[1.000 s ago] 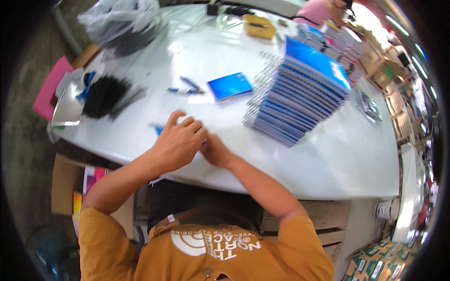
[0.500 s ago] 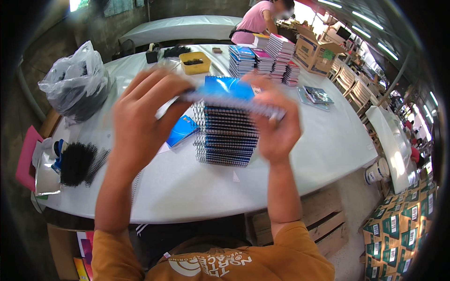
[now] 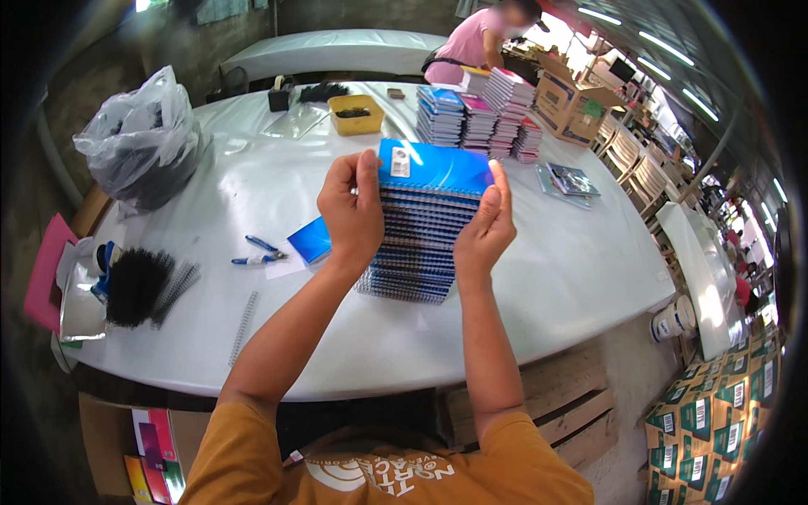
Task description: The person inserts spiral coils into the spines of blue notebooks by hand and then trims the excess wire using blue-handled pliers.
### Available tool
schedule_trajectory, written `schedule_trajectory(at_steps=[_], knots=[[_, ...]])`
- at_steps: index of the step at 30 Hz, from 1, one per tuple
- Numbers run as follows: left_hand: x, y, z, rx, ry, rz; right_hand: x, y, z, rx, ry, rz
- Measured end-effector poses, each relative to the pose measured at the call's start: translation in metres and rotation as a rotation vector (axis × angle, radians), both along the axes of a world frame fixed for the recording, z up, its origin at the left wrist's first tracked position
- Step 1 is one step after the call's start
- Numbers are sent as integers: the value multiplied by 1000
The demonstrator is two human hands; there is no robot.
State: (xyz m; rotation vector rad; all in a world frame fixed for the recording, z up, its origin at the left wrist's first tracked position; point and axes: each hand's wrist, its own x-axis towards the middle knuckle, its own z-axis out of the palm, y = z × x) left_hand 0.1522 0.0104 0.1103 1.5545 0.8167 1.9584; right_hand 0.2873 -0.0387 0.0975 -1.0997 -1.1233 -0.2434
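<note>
A tall stack of spiral notebooks (image 3: 412, 261) stands in front of me on the white-covered table, their coil edges toward me. On its top lies a blue spiral notebook (image 3: 442, 168) with a small white label. My left hand (image 3: 353, 206) grips its left side, thumb upright along the edge. At the right side my right hand (image 3: 486, 231) holds it, thumb on the near corner and fingers along the edge. Partly behind my left wrist is another blue notebook (image 3: 310, 241), and beside it lie blue-handled pliers (image 3: 261, 252).
A loose coil (image 3: 244, 328) and a black coil bundle (image 3: 139, 286) lie on the left, near a plastic bag (image 3: 143, 151). Farther back are a yellow tub (image 3: 356, 115), notebook piles (image 3: 480, 114) and a cardboard box (image 3: 572, 101). A person in pink (image 3: 463, 46) bends beyond the table.
The blue notebook, held raised and tilted before, has come down flat onto the stack. Both hands moved down and closer together along its sides. The pliers have come into view.
</note>
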Motion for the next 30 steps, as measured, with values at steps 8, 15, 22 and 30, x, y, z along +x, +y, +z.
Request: schedule_trajectory(at_steps=[8, 15, 22, 30], knots=[[-78, 74, -90, -198, 1093, 71, -24, -47, -24, 304, -260, 170], [-115, 12, -136, -303, 893, 159, -91, -55, -107, -403, -186, 712], [-143, -89, -82, -260, 296, 144, -153, -25, -118, -183, -215, 781], [-161, -84, -128, -538, 154, -169, -139, -9, -141, -513, 163, 938]])
